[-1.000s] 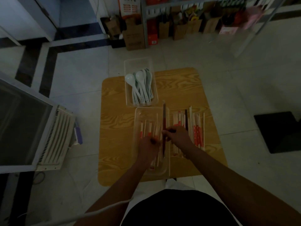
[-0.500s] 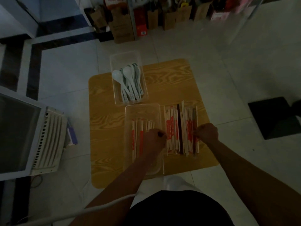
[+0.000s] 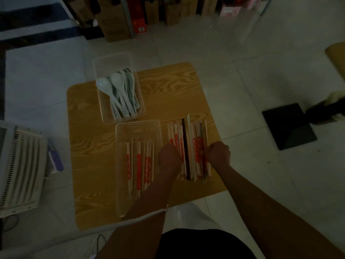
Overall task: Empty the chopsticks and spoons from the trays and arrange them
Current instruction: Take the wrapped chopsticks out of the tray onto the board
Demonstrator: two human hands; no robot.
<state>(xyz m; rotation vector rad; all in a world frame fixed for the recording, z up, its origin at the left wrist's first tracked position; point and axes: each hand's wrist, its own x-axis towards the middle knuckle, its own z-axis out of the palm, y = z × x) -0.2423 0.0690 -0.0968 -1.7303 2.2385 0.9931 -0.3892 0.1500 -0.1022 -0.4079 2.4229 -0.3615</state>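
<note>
On a small wooden table (image 3: 168, 90), a clear tray (image 3: 113, 59) at the back holds several pale green spoons (image 3: 121, 94). Just in front of it, a second clear tray (image 3: 138, 125) holds several red-and-white wrapped chopsticks (image 3: 139, 165). A pile of wrapped, bare and dark chopsticks (image 3: 190, 139) lies lengthwise on the table to that tray's right. My left hand (image 3: 169, 156) is a closed fist against the pile's left edge. My right hand (image 3: 218, 154) is curled at the pile's right edge, its fingertips pinching a dark chopstick (image 3: 201, 129) there.
A white appliance with a vented side (image 3: 22, 169) stands on the floor to the left. A black square base (image 3: 289, 126) sits on the tiles to the right. Cardboard boxes (image 3: 113, 17) and a shelf line the back wall. A white cable (image 3: 141, 218) crosses my left forearm.
My right hand carried a dark chopstick from over the near tray to the pile's right edge. My left hand left the tray and moved to the pile's left edge.
</note>
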